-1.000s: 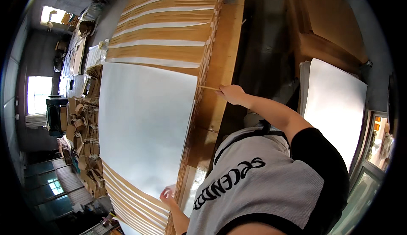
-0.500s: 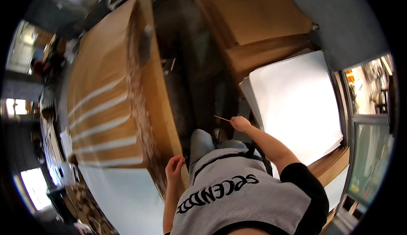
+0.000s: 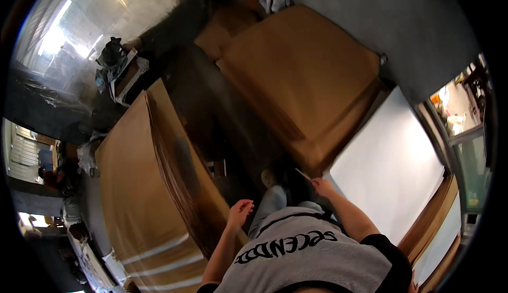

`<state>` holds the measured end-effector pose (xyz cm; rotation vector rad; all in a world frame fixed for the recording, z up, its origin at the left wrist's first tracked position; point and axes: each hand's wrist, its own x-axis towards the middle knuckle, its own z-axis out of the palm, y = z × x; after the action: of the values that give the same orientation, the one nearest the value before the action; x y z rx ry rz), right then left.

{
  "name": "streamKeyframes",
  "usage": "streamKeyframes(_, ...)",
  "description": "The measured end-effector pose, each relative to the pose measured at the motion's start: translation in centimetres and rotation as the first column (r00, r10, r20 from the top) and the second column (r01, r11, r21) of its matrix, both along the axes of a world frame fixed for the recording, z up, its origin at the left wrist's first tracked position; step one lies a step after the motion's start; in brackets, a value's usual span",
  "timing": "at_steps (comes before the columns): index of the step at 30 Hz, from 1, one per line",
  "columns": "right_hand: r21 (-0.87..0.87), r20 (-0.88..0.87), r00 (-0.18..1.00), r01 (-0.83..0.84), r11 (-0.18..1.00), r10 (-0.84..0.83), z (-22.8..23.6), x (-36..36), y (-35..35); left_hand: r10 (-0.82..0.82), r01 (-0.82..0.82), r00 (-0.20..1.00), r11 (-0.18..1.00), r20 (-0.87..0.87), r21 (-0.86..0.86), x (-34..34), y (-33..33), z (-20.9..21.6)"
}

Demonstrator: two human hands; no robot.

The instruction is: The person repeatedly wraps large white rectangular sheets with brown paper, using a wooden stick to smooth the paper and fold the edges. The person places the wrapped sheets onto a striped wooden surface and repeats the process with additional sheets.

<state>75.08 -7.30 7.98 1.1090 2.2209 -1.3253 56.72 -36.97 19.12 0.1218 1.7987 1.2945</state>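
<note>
Right hand (image 3: 321, 186) keeps its grip on a thin stick (image 3: 304, 175) near white sheets (image 3: 389, 166), left hand (image 3: 241, 212) loosely half-open!

A workshop: large stacks of brown sheets (image 3: 301, 71) and white sheets (image 3: 389, 166) near a plain grey wall (image 3: 434, 39)

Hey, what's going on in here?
A person stands between stacks of big sheets. Their right hand holds a thin, pale, straight stick, near a corner of the stack of large, smooth white sheets. Their left hand, fingers loosely curled, seems empty. On the left is a stack of broad, flat brown sheets.
</note>
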Motion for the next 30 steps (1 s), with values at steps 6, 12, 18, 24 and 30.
streamKeyframes(6,0.240,-0.034,0.987,-0.143,0.960,0.155,4.7,-13.2,5.5,0.135,-0.126,0.987,0.986,-0.082,0.106,-14.1,4.3,1.9)
streamKeyframes(12,-0.031,-0.081,0.996,0.024,0.999,-0.027,5.3,-26.0,9.2,0.196,-0.203,0.978,0.975,0.077,0.088,-22.0,6.0,1.6)
streamKeyframes(18,-0.152,-0.128,0.975,-0.198,0.969,0.179,5.3,-38.6,13.1,0.215,-0.227,0.962,0.972,0.170,0.054,-29.7,8.0,-0.1)
streamKeyframes(24,0.204,-0.297,0.952,-0.016,0.979,0.078,3.7,-50.9,17.6,0.195,-0.174,0.957,0.979,0.217,-0.108,-39.3,9.4,-2.1)
streamKeyframes(30,0.131,-0.249,0.964,0.131,0.983,-0.095,6.5,-56.3,23.2,0.029,-0.004,0.979,0.992,0.204,-0.126,-52.4,18.6,-1.1)
